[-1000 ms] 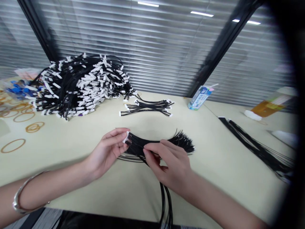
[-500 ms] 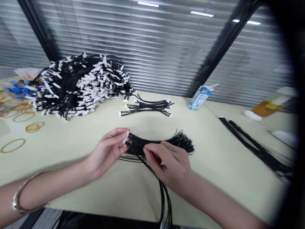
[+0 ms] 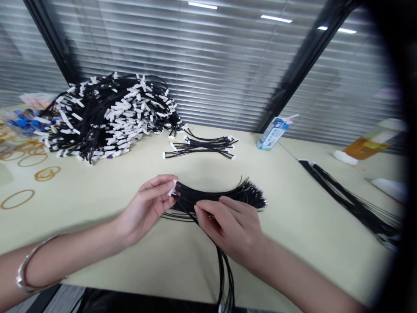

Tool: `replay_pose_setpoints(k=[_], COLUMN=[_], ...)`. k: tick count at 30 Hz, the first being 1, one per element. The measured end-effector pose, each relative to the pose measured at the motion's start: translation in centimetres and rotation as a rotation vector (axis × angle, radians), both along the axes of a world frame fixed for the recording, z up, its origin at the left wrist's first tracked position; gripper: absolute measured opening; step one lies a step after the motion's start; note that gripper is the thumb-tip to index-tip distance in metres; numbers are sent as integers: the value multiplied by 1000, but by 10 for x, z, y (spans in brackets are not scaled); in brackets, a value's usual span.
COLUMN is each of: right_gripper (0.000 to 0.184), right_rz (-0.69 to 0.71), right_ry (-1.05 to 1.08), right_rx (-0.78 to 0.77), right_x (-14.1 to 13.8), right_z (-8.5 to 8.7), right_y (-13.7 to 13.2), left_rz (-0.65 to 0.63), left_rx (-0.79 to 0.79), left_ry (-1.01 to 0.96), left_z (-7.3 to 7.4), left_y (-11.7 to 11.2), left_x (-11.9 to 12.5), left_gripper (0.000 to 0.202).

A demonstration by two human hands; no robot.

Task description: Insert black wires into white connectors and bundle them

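Observation:
Between the thumb and fingers of my left hand (image 3: 153,198) is a white connector (image 3: 172,188), with black wires running out of its right side. My right hand (image 3: 230,224) is pinched closed on one of the thin black wires (image 3: 187,209) a short way from the connector; the fingers hide part of it. Several wires from the connector droop past the right hand and over the table's front edge. Beneath both hands a thick bundle of loose black wires (image 3: 224,193) lies on the table, its cut ends fanned out to the right.
A big heap of black cables with white connectors (image 3: 120,117) rises at the back left. Rubber bands (image 3: 47,174) lie left. Finished-looking cables (image 3: 202,145) rest behind the hands. A drink carton (image 3: 273,134), more black wires (image 3: 352,200) and an amber bottle (image 3: 368,143) are right.
My right hand has shifted very slightly to the left and down along the wires. My left hand and the connector stay in the same place.

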State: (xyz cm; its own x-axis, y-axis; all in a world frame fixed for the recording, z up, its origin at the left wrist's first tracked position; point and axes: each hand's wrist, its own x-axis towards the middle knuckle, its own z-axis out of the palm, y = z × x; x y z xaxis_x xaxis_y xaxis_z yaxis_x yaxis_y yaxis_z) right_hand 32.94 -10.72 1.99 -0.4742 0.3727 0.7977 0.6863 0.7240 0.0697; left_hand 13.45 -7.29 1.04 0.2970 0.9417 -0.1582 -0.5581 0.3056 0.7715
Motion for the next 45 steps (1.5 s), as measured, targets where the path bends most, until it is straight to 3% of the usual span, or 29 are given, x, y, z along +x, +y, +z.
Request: replay_pose_setpoints(k=[30,45], right_gripper=[28,23], right_rz=[5,-13], right_ry=[-155,-181], right_rx=[180,188], right_x=[4,5], right_z=[0,-1], right_y=[1,1], left_rz=[2,2], left_rx=[1,1], left_ry=[-20,-17], left_z=[-3,-3], left_y=[2,3], left_x=[0,0], left_gripper=[15,15])
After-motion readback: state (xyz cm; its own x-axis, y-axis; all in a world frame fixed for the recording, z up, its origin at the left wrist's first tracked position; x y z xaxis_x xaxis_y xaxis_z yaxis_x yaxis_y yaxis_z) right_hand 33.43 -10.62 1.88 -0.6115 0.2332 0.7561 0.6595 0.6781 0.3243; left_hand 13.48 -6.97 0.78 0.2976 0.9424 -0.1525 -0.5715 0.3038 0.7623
